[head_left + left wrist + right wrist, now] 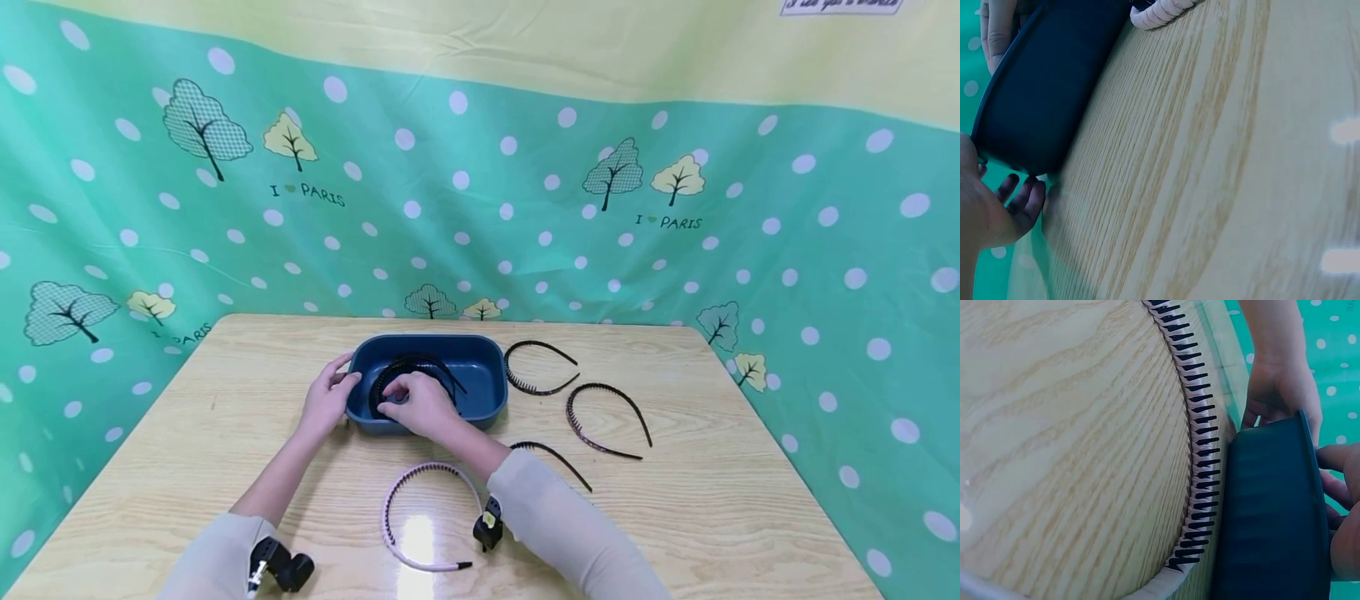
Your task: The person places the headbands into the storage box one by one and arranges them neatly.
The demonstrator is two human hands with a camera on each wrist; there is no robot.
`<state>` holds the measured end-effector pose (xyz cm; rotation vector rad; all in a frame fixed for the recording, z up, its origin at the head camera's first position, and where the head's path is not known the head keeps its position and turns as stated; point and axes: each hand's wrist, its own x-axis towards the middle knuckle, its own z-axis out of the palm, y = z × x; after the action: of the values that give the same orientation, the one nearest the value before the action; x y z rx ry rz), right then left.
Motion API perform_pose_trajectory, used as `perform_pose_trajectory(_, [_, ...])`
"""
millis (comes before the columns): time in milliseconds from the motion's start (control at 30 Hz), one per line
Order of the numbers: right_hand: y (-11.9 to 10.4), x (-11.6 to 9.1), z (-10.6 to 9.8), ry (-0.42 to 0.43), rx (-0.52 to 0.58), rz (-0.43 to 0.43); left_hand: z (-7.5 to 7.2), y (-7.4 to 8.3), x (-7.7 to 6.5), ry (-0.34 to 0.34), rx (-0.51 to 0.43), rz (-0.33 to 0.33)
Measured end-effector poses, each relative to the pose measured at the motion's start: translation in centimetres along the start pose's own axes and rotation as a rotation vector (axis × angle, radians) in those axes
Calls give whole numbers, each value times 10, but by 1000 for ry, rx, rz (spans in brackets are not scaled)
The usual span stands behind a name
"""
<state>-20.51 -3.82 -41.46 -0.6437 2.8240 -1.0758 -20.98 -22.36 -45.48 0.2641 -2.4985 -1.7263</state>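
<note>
A dark blue plastic basin (491,421) stands at the back middle of the table, with black headbands (412,360) lying inside. My left hand (327,398) grips the basin's left end, thumb at the rim and fingers around the outside. Reaching over the front wall, my right hand (423,406) pinches a black toothed headband at its left curve, thumb and forefinger inside the basin. The right wrist view shows that hand's curled fingers (1338,481) past the rim. A pale pink headband (387,521) with black teeth lies in front of the basin.
To the right of the basin lie a black headband (517,383), a dark patterned headband (573,421) and another black headband (570,471) partly hidden by the right forearm. A green dotted cloth (487,200) hangs behind the wooden table (712,500).
</note>
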Motion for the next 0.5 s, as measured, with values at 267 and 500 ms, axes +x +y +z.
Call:
perform_pose_trajectory(267, [2,-1,-4,-16,-9,-15,0,-1,-1,0,1,0])
perform_pose_trajectory(500, [4,0,-7,-8,-25,-19,0,0,0,3,-6,0])
